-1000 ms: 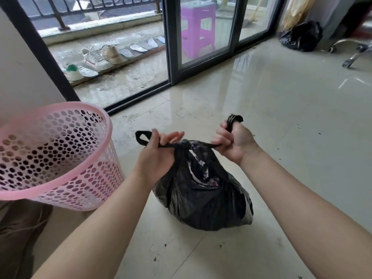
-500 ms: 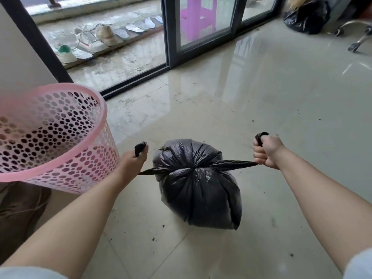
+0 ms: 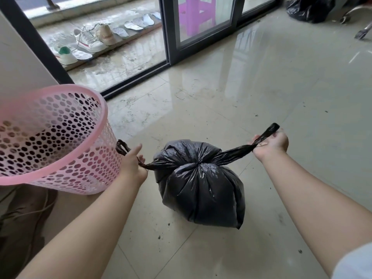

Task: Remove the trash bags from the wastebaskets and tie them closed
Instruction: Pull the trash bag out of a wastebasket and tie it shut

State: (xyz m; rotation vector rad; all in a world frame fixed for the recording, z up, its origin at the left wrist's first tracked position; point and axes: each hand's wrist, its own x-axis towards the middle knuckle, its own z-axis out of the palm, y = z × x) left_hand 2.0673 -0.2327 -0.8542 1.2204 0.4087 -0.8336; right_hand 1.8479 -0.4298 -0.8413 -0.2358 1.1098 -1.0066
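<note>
Both hands pull the knotted black trash bag's handles apart over the floor.

The left hand [image 3: 131, 165] has its grip closed on the left handle [image 3: 121, 147], just beside the pink wastebasket [image 3: 60, 137]. The right hand [image 3: 270, 143] clamps the right handle [image 3: 237, 151], fingers curled under. The trash bag [image 3: 201, 186] sits on the tiled floor [image 3: 261, 87] between them, its mouth cinched. The wastebasket is cut off at the left edge, and the left palm is hidden.

Single head view, looking forward and down, close over the floor [image 3: 261, 93], glass door [image 3: 203, 19] far ahead
</note>
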